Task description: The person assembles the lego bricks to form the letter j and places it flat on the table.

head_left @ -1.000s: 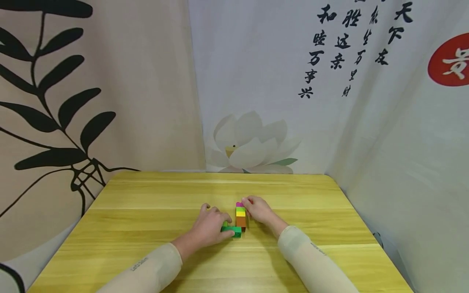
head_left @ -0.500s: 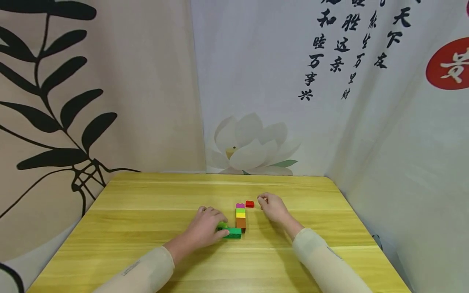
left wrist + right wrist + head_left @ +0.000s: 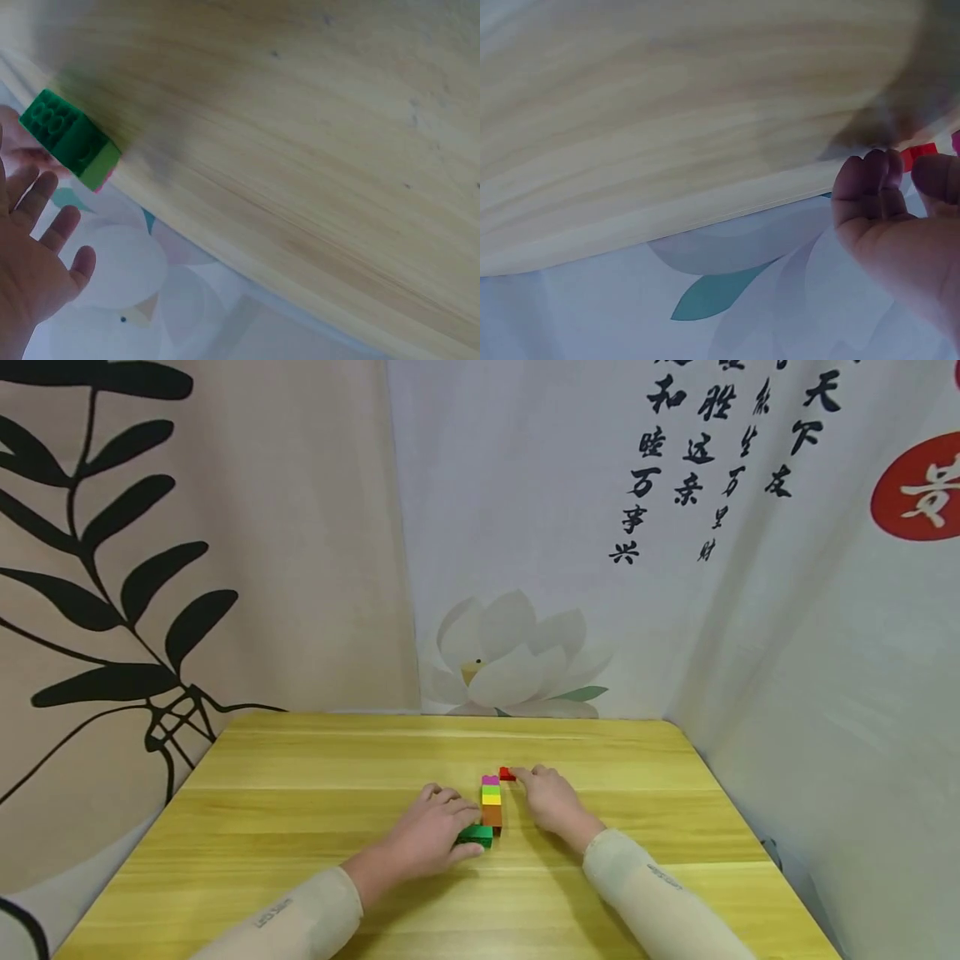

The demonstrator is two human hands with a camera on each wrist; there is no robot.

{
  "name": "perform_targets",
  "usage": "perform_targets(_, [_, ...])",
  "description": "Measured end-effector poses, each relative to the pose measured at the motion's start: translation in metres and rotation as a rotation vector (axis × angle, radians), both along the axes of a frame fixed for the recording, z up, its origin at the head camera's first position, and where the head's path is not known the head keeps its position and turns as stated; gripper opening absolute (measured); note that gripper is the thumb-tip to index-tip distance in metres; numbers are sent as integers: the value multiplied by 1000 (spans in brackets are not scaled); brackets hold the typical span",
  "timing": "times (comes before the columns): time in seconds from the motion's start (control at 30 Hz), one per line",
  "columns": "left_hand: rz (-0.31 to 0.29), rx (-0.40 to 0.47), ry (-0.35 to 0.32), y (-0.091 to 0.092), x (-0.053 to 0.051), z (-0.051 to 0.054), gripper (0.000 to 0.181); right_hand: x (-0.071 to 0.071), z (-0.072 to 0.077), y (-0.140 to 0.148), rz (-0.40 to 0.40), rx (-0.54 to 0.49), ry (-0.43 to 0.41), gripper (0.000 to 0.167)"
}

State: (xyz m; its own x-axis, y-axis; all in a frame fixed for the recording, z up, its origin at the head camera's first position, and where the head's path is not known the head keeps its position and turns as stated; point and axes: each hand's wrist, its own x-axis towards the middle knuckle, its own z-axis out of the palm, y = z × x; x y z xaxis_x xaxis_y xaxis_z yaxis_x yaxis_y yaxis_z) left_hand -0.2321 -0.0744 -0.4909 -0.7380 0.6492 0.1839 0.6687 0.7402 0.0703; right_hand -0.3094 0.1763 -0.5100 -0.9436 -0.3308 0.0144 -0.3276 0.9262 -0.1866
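A row of toy building bricks lies on the table: an orange-brown brick (image 3: 492, 815), a yellow brick (image 3: 491, 799), a lime brick (image 3: 491, 790) and a magenta brick (image 3: 490, 780). At the near end is a green brick (image 3: 480, 835), also in the left wrist view (image 3: 64, 131). My left hand (image 3: 431, 831) is beside and partly over it, fingers extended; whether they touch it I cannot tell. With its extended index finger, my right hand (image 3: 555, 802) touches the red brick (image 3: 506, 773) at the far end. In the right wrist view that brick (image 3: 919, 155) is partly hidden by the fingers.
The wooden table (image 3: 300, 760) reaches back to a hanging cloth (image 3: 525, 527) printed with a lotus and writing. Another cloth (image 3: 300, 527) with dark leaves hangs at the left.
The red brick, earlier covered by my right fingers, then lay apart from them; now my right hand is back left against it, and it sits slightly farther left. My left hand shifted slightly right.
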Motion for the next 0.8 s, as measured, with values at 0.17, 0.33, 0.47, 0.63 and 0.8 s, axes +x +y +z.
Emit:
perform_targets(0.17, [-36, -40, 36, 5, 2, -1, 54, -8, 6, -10, -38, -38, -70, 53])
perform_targets(0.33, [-57, -82, 61, 10, 5, -3, 54, -10, 11, -20, 8, -67, -129, 49])
perform_targets(0.47, [-55, -68, 57, 13, 5, -4, 54, -9, 12, -24, 2, -60, -128, 50])
perform_targets(0.63, [-51, -35, 51, 13, 6, -2, 52, -7, 11, -25, -11, -65, -112, 49])
perform_targets(0.8, [-49, -1, 56, 12, 6, -1, 52, -6, 11, -21, 2, -78, -79, 49])
